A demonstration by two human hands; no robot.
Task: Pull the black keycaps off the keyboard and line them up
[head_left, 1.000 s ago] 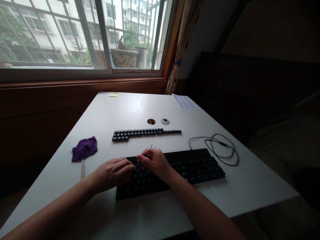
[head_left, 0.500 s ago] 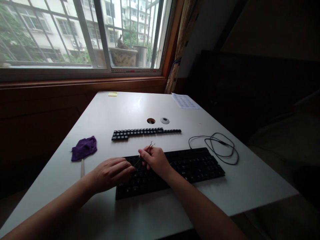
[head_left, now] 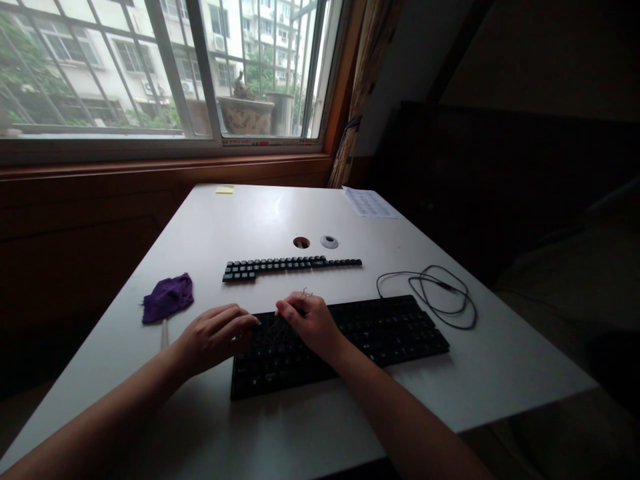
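A black keyboard lies at a slant on the white table, with some keys gone from its upper left part. My right hand is closed over it on a thin wire keycap puller, whose bent wire ends stick up past the fingers. My left hand hovers at the keyboard's left end, thumb and fingers pinched on a small dark keycap that is partly hidden. Beyond the keyboard, loose keycaps stand together in tidy rows.
A purple cloth lies at left, beside a pale handle. The coiled black cable rests at right. Farther back are a round table hole, a grey cover, a printed sheet and a yellow note.
My left hand has drawn back left and slightly up, away from my right hand, with the keycap in its fingertips. The puller has tipped lower in my right hand.
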